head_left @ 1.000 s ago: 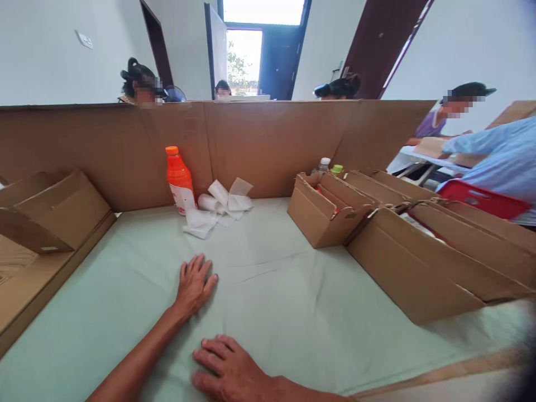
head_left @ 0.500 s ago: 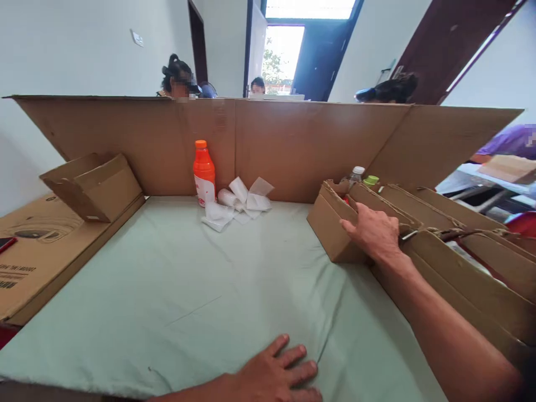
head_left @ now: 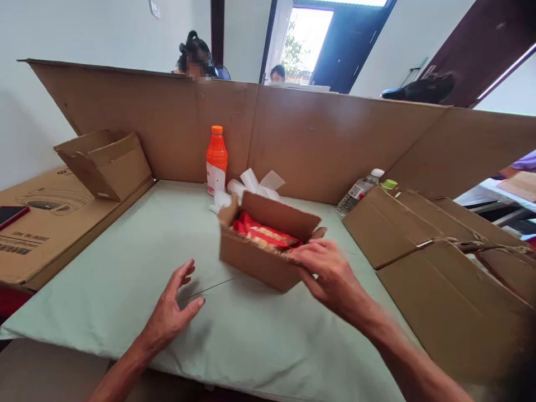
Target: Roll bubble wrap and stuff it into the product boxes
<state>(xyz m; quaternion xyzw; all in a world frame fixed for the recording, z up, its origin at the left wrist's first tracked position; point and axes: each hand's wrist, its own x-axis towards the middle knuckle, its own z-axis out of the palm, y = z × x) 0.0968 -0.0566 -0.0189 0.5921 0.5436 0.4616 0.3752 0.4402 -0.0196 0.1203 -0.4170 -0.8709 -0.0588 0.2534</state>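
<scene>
Nearer the person than the orange bottle [head_left: 216, 162] and right of it: one small cardboard box [head_left: 255, 259], open-topped, red packets [head_left: 268, 231] inside. Right hand [head_left: 329, 268], also right of the bottle: fingers gripping the box's near right corner. Left hand [head_left: 172, 310], nearer the person than the bottle and slightly left of it: thumb and fingers parted, holding nothing. White wrapping [head_left: 270, 188], just right of the bottle, partly hidden by the box. Clear bottle [head_left: 359, 193], white-capped, well right of the orange one.
</scene>
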